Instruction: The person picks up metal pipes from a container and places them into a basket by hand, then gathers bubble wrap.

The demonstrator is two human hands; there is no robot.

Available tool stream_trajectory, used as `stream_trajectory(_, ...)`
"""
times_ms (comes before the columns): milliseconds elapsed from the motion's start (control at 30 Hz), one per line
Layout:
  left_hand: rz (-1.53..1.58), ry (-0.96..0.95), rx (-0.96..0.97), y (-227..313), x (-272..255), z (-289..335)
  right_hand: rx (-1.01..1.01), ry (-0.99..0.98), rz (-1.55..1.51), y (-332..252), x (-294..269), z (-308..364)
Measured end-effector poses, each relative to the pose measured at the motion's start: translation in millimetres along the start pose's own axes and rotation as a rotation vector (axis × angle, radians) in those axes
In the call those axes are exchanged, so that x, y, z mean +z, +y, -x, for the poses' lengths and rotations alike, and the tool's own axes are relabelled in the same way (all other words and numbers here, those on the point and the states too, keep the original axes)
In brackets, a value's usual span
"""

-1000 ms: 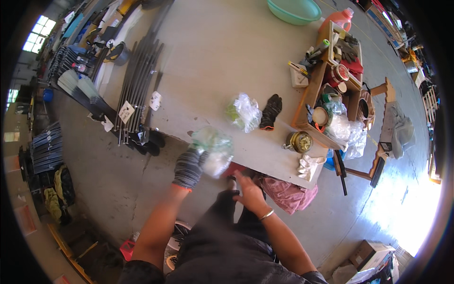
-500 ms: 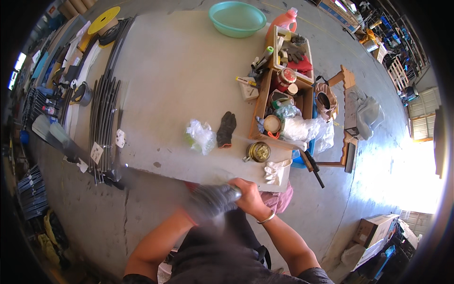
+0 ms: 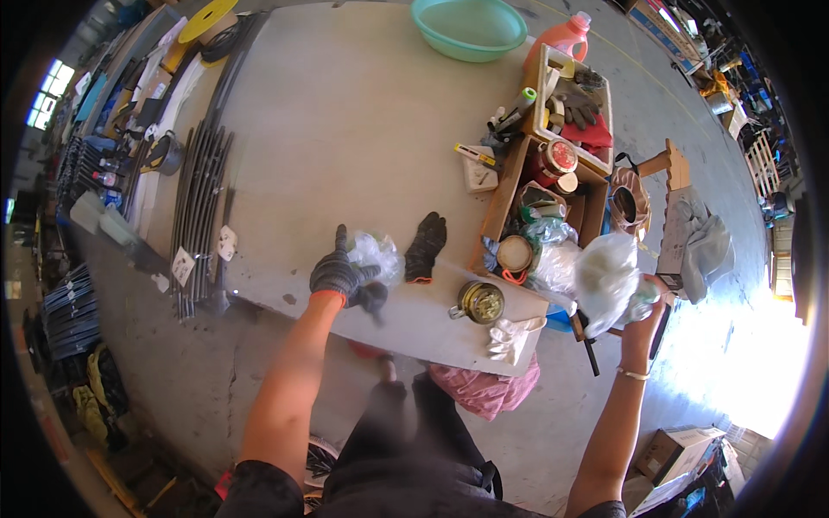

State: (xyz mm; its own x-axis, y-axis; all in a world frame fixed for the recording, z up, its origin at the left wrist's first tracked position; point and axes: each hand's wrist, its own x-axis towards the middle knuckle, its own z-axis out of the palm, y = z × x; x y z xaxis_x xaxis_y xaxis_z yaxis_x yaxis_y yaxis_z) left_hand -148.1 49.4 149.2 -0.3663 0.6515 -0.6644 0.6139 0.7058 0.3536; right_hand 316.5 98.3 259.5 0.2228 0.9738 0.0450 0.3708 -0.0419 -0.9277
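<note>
My left hand (image 3: 335, 278), in a dark knitted glove with an orange cuff, is over the table's near edge, its fingers apart. Right beside its fingertips lies a crumpled clear plastic bag (image 3: 377, 256). A second dark glove (image 3: 426, 248) rests flat, just right of that bag. My right hand (image 3: 645, 312) is bare, with a bracelet at the wrist. Reaching out past the cardboard box (image 3: 499, 203), it is closed on a whitish see-through plastic bag (image 3: 607, 274), whose folds partly hide the fingers.
A glass mug (image 3: 480, 302) and white gloves (image 3: 514, 339) sit near the table's front right corner. The box holds jars and plastic; a foam box (image 3: 544, 91) stands behind it. Black rods (image 3: 197, 216) lie left, a green basin (image 3: 469, 30) far back. Pink cloth (image 3: 488, 384) hangs below the edge.
My hands have parted from in front of my body, where the right gripped the gloved left. The left moved forward to the bag on the table; the right reached far right onto the whitish bag.
</note>
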Motion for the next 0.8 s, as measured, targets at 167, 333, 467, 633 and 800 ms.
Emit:
stream_trajectory(167,-0.006,0.036,0.155,-14.8,50.5,-50.1,-0.266,-0.5,0.336,-2.4,21.5,9.2)
stream_trajectory(333,0.325,0.113,0.464,-1.6,17.1,22.6,-0.386,-0.708,0.437,-32.7,69.4,29.5)
stream_trajectory(467,0.263,-0.27,0.554,47.5,-43.3,91.6,-0.597,-0.911,0.223,-48.7,138.1,50.2)
stream_trajectory(633,0.056,-0.296,0.843,105.2,-66.8,147.8,-0.666,-0.96,-0.127,-51.9,160.0,52.9)
stream_trajectory(800,0.257,-0.005,0.772,102.9,-80.9,175.6,-0.253,-0.705,-0.198,-2.7,72.5,21.8)
